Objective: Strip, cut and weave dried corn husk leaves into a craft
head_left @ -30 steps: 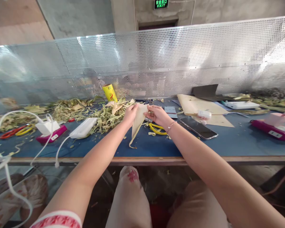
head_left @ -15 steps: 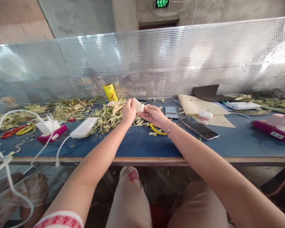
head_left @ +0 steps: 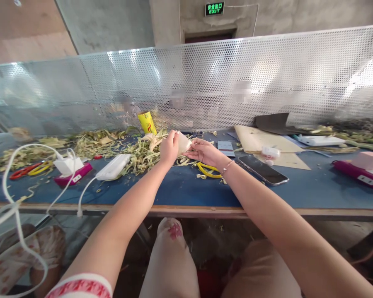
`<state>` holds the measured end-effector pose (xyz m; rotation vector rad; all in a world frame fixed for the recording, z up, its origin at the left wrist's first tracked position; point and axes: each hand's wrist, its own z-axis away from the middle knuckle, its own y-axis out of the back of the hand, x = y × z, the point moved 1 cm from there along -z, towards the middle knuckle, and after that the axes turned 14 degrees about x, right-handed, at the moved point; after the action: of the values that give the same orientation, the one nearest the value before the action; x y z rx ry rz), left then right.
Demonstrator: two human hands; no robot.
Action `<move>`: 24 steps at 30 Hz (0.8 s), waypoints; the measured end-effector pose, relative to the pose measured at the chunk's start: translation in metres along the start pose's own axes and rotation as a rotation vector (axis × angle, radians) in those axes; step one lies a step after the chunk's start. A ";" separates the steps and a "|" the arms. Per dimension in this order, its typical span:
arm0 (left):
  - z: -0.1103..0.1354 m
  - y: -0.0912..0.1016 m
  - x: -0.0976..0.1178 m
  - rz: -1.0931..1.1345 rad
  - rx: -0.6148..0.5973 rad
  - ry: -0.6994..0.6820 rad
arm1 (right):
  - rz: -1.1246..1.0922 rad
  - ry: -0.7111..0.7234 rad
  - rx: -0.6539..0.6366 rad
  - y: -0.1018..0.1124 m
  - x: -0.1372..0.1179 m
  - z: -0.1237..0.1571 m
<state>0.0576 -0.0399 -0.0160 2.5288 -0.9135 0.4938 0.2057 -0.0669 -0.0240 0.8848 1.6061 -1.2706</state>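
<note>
In the head view, stretches both arms [head_left: 136, 198] forward over the blue table [head_left: 186, 194] and pinches the pale sheet [head_left: 184, 143]: closes left hand [head_left: 169, 149] on one side of it, and presses fingertips of right hand [head_left: 207, 153] on its opposite edge, near the heap of dry strips [head_left: 139, 155]. Can read green "安全出口 EXIT" on the high sign [head_left: 214, 8]; cannot read the small print of the yellow tube [head_left: 147, 123].

"安全出口" above "EXIT", in green, on the black sign [head_left: 214, 8] up high
</note>
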 end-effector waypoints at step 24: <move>-0.007 0.000 -0.014 -0.259 -0.335 -0.019 | 1.784 -0.013 -0.047 0.032 -0.005 0.002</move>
<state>0.0463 -0.0296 -0.0160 2.2998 -0.6025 0.2160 0.2372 -0.0616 -0.0312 1.6014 0.3056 0.0731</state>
